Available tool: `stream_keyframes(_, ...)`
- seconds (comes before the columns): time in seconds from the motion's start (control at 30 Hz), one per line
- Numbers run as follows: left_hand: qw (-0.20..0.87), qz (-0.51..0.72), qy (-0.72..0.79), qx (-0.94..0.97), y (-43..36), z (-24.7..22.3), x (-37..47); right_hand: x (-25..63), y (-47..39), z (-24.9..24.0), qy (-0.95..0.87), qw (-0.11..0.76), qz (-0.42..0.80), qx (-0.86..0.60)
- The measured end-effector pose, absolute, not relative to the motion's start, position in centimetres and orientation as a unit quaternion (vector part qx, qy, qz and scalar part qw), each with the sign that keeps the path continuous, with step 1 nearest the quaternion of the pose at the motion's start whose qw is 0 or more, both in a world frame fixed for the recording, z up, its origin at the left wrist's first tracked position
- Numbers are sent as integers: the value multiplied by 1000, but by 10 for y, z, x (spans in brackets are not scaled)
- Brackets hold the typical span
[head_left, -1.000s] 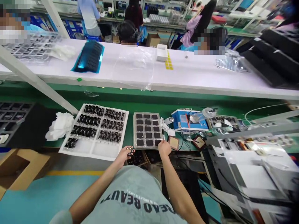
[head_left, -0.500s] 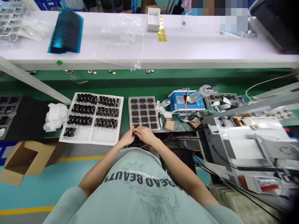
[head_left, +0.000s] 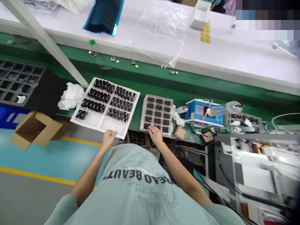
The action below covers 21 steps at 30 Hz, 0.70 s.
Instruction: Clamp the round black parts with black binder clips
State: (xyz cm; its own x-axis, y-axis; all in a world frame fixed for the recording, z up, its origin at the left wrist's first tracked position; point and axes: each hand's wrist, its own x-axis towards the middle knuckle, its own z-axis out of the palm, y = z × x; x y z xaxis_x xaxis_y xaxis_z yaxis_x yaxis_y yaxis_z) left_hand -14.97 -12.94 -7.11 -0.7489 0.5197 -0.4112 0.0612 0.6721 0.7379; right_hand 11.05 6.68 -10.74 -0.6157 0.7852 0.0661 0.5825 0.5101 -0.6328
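Observation:
My left hand (head_left: 109, 138) is over the near edge of a white foam tray (head_left: 91, 120), its fingertips pinched together. Anything between them is too small to make out. Rows of black parts with thin metal pins (head_left: 93, 105) fill most of this tray, with bare white room along its near side. My right hand (head_left: 155, 135) reaches the near edge of a clear plastic tray (head_left: 142, 112), fingers closed by its front row. Dark square pieces (head_left: 158, 107) sit in that tray's cells. Whatever the right fingertips hold is hidden. Between my hands, below the bench edge, is a box of black parts (head_left: 136, 137).
Crumpled white paper (head_left: 71, 96) lies left of the foam tray. A blue box-shaped device (head_left: 194, 112) and a bottle (head_left: 231, 128) stand to the right. A slanting white post (head_left: 49, 43) and a raised shelf (head_left: 140, 50) border the bench. An open cardboard box (head_left: 35, 131) is at left.
My hands have parted: the left moved left to the foam tray, the right moved right to the clear tray. The box of black parts shows more. The view has turned and tilted.

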Motion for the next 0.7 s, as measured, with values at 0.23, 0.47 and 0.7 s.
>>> stream_keyframes(0.23,131,199,940,243,-158,-54,-278,117,49,-112,-864,122,259,-415)
stream_keyframes(0.47,101,-4,963,251,-140,-61,-375,97,40,-97,-851,106,204,-471)
stream_keyframes(0.7,57,-27,961,268,-122,-81,-379,84,51,-99,-797,132,221,-546)
